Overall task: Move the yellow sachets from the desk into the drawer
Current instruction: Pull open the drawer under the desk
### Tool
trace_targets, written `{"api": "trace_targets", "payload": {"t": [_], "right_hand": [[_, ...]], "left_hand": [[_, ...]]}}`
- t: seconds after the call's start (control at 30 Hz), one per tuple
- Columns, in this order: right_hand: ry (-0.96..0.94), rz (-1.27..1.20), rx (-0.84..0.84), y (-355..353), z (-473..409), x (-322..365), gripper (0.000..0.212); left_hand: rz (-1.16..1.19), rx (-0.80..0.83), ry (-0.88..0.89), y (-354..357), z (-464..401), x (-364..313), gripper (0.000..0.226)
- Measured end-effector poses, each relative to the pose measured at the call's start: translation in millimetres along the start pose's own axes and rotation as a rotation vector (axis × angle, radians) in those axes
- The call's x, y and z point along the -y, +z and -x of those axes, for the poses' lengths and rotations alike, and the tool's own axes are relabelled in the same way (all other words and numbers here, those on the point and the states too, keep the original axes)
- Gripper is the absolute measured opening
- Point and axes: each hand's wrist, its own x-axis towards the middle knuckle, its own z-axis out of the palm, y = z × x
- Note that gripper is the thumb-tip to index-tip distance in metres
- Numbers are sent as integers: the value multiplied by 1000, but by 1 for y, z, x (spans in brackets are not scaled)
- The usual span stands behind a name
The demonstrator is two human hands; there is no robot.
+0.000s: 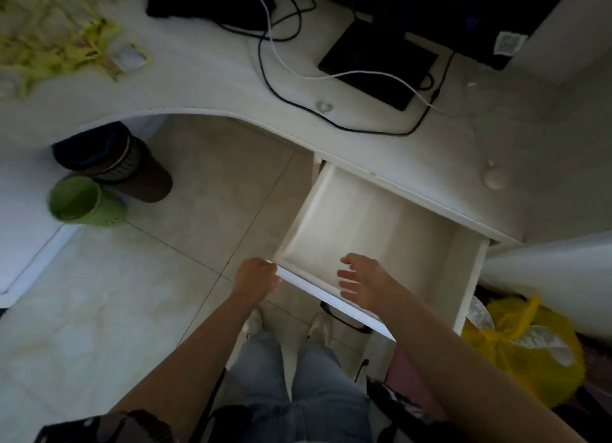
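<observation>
A heap of yellow sachets (49,42) lies on the white desk (205,71) at the far upper left, blurred. Below the desk's right part, the white drawer (371,230) stands pulled out and I see nothing inside it. My left hand (256,275) grips the drawer's front panel at its left corner. My right hand (362,282) hovers over the front edge with fingers spread, holding nothing.
Black and white cables (284,45) and a black flat device (381,61) lie on the desk under a monitor. A brown bin (132,164) and a green bin (82,201) stand on the tiled floor at left. A yellow bag (523,346) sits at right.
</observation>
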Motion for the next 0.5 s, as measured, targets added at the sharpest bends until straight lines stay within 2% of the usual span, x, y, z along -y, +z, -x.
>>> {"api": "trace_targets", "payload": {"t": [0.2, 0.27, 0.33, 0.43, 0.5], "right_hand": [[-167, 322, 9, 83, -11, 15, 37], [-212, 402, -13, 120, -11, 19, 33], [-279, 474, -24, 160, -9, 24, 14], [-375, 622, -25, 223, -8, 27, 27], [-403, 681, 5, 262, -8, 28, 23]], "left_hand": [[-13, -151, 87, -73, -5, 15, 12], [-65, -199, 109, -105, -10, 24, 11], [-104, -241, 120, -138, -15, 34, 10], [-123, -307, 114, -191, -27, 47, 13], [-136, -348, 109, -225, -38, 54, 15]]}}
